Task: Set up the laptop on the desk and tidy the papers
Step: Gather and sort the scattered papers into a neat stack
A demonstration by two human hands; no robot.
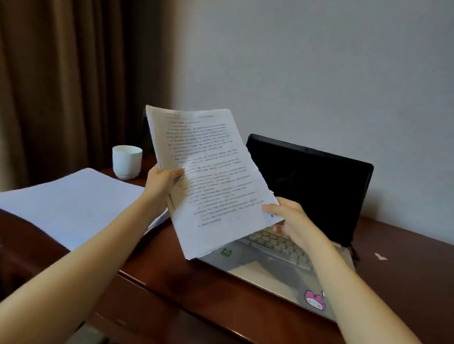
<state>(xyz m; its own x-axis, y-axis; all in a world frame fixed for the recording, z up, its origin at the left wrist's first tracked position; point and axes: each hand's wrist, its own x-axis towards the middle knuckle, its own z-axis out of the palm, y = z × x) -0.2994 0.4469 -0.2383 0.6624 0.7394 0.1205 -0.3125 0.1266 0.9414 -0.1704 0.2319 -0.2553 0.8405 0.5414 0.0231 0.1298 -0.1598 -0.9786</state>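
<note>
A sheaf of printed papers (209,170) is held up in the air above the desk, tilted to the left. My left hand (161,183) grips its left edge, thumb on the front. My right hand (289,217) pinches its right edge, thumb on top and fingers underneath. Behind and below the sheaf stands an open silver laptop (276,260) with a dark screen (309,183); its left front corner is hidden by the papers. A thick white stack of paper (65,205) lies flat on the desk's left end.
A white cup (126,161) stands at the back left of the dark wooden desk (412,281), beside a brown curtain (52,63). A pink sticker (315,299) marks the laptop's front right corner. A small white scrap (380,256) lies to the laptop's right. A drawer front runs under the desk edge.
</note>
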